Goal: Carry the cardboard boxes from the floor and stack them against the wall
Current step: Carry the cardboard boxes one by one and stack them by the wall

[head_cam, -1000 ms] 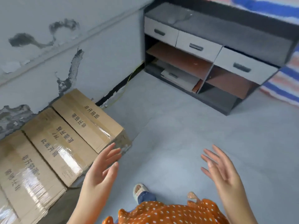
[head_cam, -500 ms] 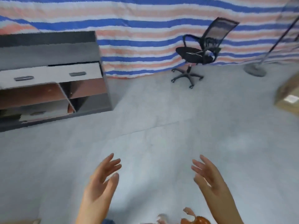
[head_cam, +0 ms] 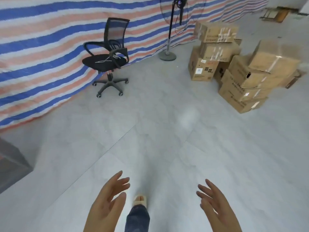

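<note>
Change: since the earlier frames our view has swung right, away from the boxes laid along the cracked wall and the drawer cabinet; only a dark cabinet corner (head_cam: 11, 164) remains at the left edge, and both hands stay raised with nothing in them.
Left hand (head_cam: 108, 201): we see it low over the floor (head_cam: 167, 131), palm turned inward, fingers straight and spread apart, holding nothing.
Right hand (head_cam: 215, 205): we see it level with the left, palm facing inward, fingers apart and lightly bent, holding nothing.
Cardboard boxes (head_cam: 242, 64): we find them piled on the floor toward its far right corner, well apart from both hands; one stack of taped cartons stands near the striped tarp, a second tilted stack lies just to its right.
Foot: we see one leg in dark trousers and a pale slipper (head_cam: 140, 200) on the floor between the hands.
Office chair (head_cam: 108, 56): black mesh, standing on the floor beside the striped tarp (head_cam: 41, 39), left of the boxes.
Standing fan (head_cam: 168, 30): we note its round base on the floor between chair and boxes.
</note>
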### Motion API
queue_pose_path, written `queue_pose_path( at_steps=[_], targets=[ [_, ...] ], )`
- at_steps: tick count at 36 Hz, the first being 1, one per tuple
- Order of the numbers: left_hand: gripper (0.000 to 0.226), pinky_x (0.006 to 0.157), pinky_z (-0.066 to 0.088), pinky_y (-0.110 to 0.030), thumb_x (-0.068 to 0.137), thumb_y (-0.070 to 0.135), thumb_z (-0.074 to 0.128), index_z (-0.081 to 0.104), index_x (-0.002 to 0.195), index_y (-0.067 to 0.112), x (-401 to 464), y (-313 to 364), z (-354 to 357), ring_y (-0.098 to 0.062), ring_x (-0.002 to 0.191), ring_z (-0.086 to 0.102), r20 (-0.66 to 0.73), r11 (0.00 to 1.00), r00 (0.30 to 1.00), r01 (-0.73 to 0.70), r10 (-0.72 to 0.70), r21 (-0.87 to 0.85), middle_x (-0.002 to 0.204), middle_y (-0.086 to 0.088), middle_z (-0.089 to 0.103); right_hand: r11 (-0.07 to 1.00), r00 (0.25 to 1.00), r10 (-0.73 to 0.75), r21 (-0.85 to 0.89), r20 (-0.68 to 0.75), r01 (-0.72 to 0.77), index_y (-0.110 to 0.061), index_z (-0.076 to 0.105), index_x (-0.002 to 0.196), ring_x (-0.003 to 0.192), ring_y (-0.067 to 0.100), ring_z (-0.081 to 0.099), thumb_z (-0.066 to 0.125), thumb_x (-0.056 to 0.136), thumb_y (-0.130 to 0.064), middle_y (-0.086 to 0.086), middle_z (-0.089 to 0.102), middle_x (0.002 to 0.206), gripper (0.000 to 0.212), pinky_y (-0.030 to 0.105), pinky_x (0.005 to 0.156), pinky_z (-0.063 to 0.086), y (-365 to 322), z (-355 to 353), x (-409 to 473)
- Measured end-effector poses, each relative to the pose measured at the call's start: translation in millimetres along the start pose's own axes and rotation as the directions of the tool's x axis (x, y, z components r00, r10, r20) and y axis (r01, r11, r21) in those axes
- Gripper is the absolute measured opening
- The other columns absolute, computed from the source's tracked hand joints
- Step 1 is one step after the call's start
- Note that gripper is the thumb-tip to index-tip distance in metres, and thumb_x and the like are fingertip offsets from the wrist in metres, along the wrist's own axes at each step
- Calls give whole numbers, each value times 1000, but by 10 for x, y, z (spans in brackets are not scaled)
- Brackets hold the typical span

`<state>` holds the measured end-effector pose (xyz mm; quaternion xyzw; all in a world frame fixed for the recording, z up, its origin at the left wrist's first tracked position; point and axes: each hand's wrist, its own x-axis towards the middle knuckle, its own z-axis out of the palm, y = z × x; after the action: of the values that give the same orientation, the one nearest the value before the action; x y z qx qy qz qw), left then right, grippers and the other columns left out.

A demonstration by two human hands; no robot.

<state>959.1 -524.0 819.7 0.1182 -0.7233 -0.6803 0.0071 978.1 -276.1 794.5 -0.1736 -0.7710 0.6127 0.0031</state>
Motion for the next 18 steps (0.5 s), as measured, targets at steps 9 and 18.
queue_pose_path(
  at_steps=[9, 18],
  targets=[
    [45, 88, 52, -30, 71, 16, 52, 66, 103, 44, 1376, 317, 315, -10, 97, 68, 154, 998, 986, -65, 61, 22, 106, 5, 72, 997, 985, -61, 29, -164, 66, -59, 54, 103, 98, -1, 65, 56, 89, -1, -28, 65, 108, 59, 15, 80, 51, -341, 146, 1054],
    [44, 88, 52, -32, 70, 16, 51, 68, 98, 46, 2472, 428, 896, -11, 97, 68, 341, 995, 939, -74, 45, 74, 106, 4, 72, 998, 943, 23, 70, -332, 0, -58, 56, 98, 92, -4, 66, 56, 88, 4, -29, 67, 101, 63, 4, 72, 46, -425, 67, 1797]
  ],
)
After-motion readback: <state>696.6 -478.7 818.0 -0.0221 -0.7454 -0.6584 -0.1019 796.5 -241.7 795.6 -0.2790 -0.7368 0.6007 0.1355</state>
